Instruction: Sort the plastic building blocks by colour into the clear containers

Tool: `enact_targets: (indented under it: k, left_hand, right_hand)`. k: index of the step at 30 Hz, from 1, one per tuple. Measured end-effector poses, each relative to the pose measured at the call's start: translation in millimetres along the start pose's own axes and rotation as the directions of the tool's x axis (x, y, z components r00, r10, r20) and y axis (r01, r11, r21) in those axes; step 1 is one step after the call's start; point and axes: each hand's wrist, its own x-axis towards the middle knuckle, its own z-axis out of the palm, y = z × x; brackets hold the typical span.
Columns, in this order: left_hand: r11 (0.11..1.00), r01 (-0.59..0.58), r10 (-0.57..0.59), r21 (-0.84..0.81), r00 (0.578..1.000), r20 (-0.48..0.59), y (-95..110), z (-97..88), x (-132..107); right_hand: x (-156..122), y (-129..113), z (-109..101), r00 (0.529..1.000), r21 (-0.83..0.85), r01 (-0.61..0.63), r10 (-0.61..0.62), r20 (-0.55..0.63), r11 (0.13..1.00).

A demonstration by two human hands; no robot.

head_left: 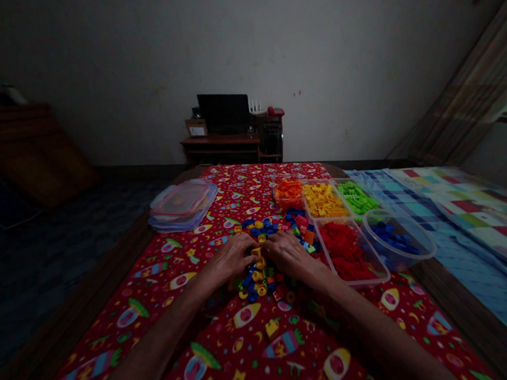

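Observation:
My left hand (pixel 236 254) reaches into a loose pile of plastic building bricks, its fingers curled and its thumb close to a yellow building brick (pixel 258 253). From the other side my right hand (pixel 287 252) bends its fingers down into the same pile, fingertips close to the left ones. What the right fingertips hold, if anything, is hidden. Around both hands lie mixed blue, yellow, orange, green and pink pieces (pixel 307 236), with small round wheel-like parts (pixel 252 295) nearer to me. One yellow brick (pixel 272 328) lies apart on the red patterned tablecloth (pixel 222 345).
Right of the pile, clear containers hold sorted bricks: orange (pixel 289 193), yellow (pixel 325 201), green (pixel 358 198), red (pixel 344 247) and, in a round tub (pixel 427 245), blue. Stacked lids (pixel 182 204) lie at left. A bed (pixel 471 225) adjoins the table's right side.

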Motion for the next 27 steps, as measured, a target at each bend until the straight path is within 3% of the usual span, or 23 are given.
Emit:
enact_targets:
  k: [4,8,14,19,23,27]
  left_hand:
    - [0.997,0.065,-0.067,-0.052,0.997,-0.033,3,-3.9,2]
    - [0.973,0.098,-0.100,-0.209,0.995,-0.002,0,-6.5,4]
    - [0.926,0.148,-0.170,-0.348,0.985,-0.034,1,-4.6,4]
    - [0.972,0.131,-0.145,-0.194,0.988,-0.059,-2,-4.8,3]
    - [0.998,0.069,-0.070,-0.017,0.992,-0.102,-11,-1.6,2]
    - [0.999,0.016,-0.011,0.041,0.994,-0.107,-14,2.5,3]
  right_hand:
    - [1,3,-17,0.999,0.078,-0.018,0.021,-0.046,0.997]
    - [7,4,-33,0.995,0.155,-0.056,0.067,-0.068,0.986]
    - [18,-3,-39,0.977,0.274,-0.175,0.201,-0.070,0.946]
    - [16,-1,-44,0.963,0.242,-0.250,0.266,-0.035,0.938]
    - [5,5,-43,0.987,0.157,-0.150,0.157,-0.034,0.976]
    - [-4,1,-31,1.000,0.065,-0.024,0.023,0.021,0.998]
